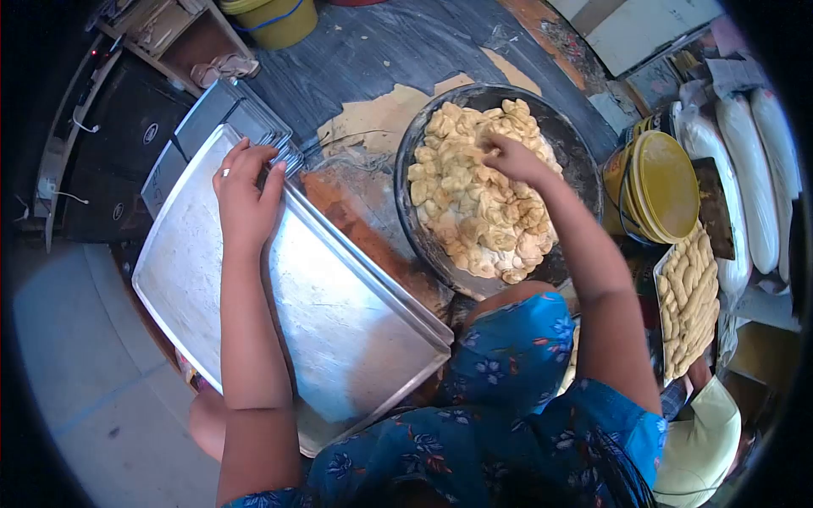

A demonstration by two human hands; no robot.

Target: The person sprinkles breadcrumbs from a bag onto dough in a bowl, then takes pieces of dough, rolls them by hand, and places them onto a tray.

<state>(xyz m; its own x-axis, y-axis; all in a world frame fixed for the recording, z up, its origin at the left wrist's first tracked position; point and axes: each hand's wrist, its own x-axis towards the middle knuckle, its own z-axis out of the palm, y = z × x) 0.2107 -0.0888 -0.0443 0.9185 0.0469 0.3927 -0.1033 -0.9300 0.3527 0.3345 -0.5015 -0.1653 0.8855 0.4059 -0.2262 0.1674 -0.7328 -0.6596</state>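
Observation:
My left hand (246, 190) lies flat on the far edge of a large bare metal tray (339, 313), fingers spread, holding nothing. My right hand (508, 157) reaches into a wide dark pan (584, 169) heaped with pale dough pieces (478, 203); its fingers are pinched on a dough piece near the top of the heap. The pan sits to the right of the tray, on a dark floor patched with flour.
A second tray (688, 300) of shaped dough pieces lies at the right, beside a stack of yellow lids on a bucket (660, 186). White sacks (745, 186) lie at far right. A yellow bucket (275, 19) and a metal box (224, 110) stand behind the tray.

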